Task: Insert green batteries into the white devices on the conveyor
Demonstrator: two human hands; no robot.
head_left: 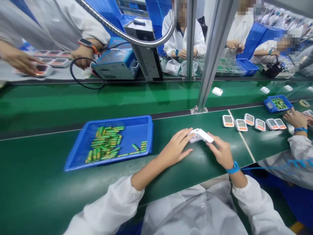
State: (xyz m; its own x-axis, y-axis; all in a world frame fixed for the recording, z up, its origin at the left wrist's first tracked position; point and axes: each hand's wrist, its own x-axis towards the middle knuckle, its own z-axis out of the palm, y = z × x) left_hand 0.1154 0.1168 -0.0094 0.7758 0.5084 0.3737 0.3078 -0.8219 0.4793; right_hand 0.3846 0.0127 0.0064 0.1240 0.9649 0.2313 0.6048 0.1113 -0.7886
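White device (200, 135) sat on green bench (36, 195) btwn both hands. L hand (174, 148) fingers clamped its near end; R hand (220, 151) fingers gripped the far end.

Partly hidden under fingers (183, 137): white device (201, 135); batteries (105, 145) markings illegible.

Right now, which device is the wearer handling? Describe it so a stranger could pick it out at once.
On the near green worktop, look right of the blue tray of batteries. The white device sits between the left hand and right hand, both gripping it. Unlike the row of devices farther right, lying screen-up, it shows only plain white casing.
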